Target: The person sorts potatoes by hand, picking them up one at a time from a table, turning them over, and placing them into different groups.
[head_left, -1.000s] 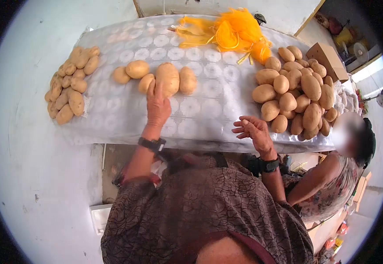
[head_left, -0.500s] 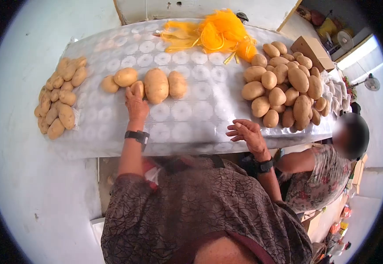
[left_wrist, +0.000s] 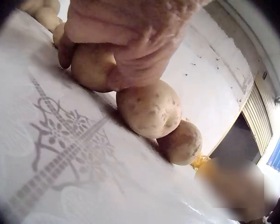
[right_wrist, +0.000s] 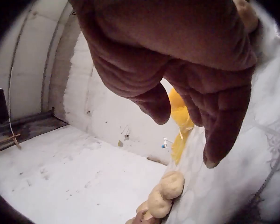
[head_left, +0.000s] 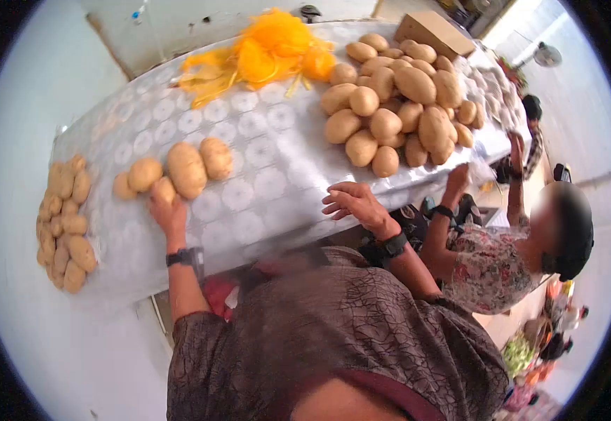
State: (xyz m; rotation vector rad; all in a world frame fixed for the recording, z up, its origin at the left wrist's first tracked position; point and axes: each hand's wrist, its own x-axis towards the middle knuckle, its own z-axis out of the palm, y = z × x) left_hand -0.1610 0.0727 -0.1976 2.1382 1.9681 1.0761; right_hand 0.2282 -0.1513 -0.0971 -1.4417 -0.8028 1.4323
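1. Head view: the left hand (head_left: 169,212), left of centre in the frame, has its fingers bent round a small potato (head_left: 163,189), a narrow grip on that one piece, which sits on the table (head_left: 249,186).
2. Up and right of it in the frame stand a big potato (head_left: 187,170) and an oblong potato (head_left: 216,158), side by side; up and left are a round potato (head_left: 145,173) and a pale potato (head_left: 124,186).
3. The right hand (head_left: 361,205), right of centre near the table's edge, is in a wide, free grip, fingers slightly bent and thumb apart from them.
4. At the top right of the frame is a cardboard box (head_left: 435,34); its inside is hidden, so I cannot tell what it holds.
5. Yellow net bags (head_left: 263,52) lie in a loose heap at top centre; whether anything is inside cannot be made out.
6. A large heap of potatoes (head_left: 404,105) fills the upper right of the table, directly on the cover; a smaller pile of potatoes (head_left: 63,217) lies at the far left.
7. Another person (head_left: 484,263) is at the right of the frame, beside the table.
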